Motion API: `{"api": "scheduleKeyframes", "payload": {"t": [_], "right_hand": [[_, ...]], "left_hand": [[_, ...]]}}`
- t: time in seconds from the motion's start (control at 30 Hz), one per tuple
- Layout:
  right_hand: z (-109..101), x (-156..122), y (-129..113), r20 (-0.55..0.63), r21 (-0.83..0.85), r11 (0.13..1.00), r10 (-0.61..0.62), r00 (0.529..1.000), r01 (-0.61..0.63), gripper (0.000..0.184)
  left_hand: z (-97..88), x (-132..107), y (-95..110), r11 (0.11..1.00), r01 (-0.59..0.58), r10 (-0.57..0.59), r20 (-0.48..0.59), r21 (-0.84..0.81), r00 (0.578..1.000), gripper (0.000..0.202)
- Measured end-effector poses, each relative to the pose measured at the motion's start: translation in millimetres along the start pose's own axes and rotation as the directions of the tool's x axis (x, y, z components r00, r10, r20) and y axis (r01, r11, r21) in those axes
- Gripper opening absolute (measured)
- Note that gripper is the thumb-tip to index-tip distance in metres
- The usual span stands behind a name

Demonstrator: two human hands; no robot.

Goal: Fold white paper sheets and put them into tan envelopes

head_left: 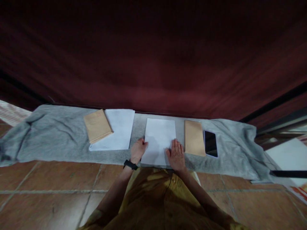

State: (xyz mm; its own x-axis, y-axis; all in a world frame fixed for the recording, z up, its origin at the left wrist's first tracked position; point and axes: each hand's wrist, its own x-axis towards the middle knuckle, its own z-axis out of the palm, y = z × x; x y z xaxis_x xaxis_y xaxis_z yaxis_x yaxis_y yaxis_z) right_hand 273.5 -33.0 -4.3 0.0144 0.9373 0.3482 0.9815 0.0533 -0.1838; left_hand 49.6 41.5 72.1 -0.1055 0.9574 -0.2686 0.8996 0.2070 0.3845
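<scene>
A white sheet of paper [160, 137] lies flat on the grey cloth in front of me. My left hand [138, 150], with a dark band on its wrist, has its fingers curled closed at the sheet's left edge, thumb and fingertips meeting that edge. Stretched out flat, my right hand [177, 155] rests across the sheet's lower right edge, fingers pointing away from me. To its right lies a brown envelope [194, 138]. On the left, several brown envelopes [98, 125] are piled askew over a stack of white paper [121, 129].
A phone [211, 143] with a dark screen lies right of the single envelope pile. Rumpled grey cloth [59, 134] covers the long narrow surface. A dark red curtain-like sheet [153, 73] rises behind it. Tiled floor [48, 198] shows below, and a white panel [287, 155] at far right.
</scene>
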Motion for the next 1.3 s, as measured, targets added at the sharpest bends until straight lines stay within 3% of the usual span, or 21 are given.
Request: {"api": "scheduleKeyframes", "payload": {"t": [0.13, 0.27, 0.4, 0.47, 0.6, 0.77, 1.03, 1.3], "right_hand": [[-1, 3, 2, -0.016, -0.003, 1.0, -0.003, 1.0, 0.003, 0.067], [0, 20, 1, -0.014, 0.019, 0.999, -0.029, 0.999, 0.03, 0.063], [3, 48, -8, 0.059, 0.066, 0.995, -0.084, 0.995, 0.08, 0.058], [7, 64, -13, 0.106, 0.076, 0.994, -0.088, 0.991, 0.08, 0.056], [16, 89, -15, 0.172, 0.079, 0.994, -0.087, 0.981, 0.075, 0.054], [25, 93, -9, 0.137, 0.057, 0.995, -0.091, 0.986, 0.084, 0.052], [29, 88, -7, 0.052, 0.061, 0.993, -0.099, 0.994, 0.096, 0.05], [30, 106, -10, 0.146, 0.089, 0.996, -0.038, 0.989, 0.025, 0.052]], "left_hand": [[3.2, -12, 6, 0.995, 0.01, 0.001, -0.114, 0.101, 0.994, 0.03], [14.9, -18, 19, 0.956, -0.141, 0.211, -0.274, 0.256, 0.938, 0.037], [35.5, -8, 37, 0.862, -0.446, 0.495, -0.213, 0.24, 0.842, 0.049], [44.5, 2, 44, 0.817, -0.53, 0.568, -0.162, 0.227, 0.807, 0.053], [53.8, 24, 49, 0.815, -0.538, 0.567, -0.098, 0.216, 0.818, 0.056], [57.4, 40, 44, 0.837, -0.498, 0.534, -0.14, 0.227, 0.834, 0.057], [57.7, 55, 54, 0.828, -0.512, 0.545, -0.116, 0.227, 0.83, 0.056], [60.4, 58, 56, 0.827, -0.506, 0.545, -0.125, 0.244, 0.829, 0.057]]}}
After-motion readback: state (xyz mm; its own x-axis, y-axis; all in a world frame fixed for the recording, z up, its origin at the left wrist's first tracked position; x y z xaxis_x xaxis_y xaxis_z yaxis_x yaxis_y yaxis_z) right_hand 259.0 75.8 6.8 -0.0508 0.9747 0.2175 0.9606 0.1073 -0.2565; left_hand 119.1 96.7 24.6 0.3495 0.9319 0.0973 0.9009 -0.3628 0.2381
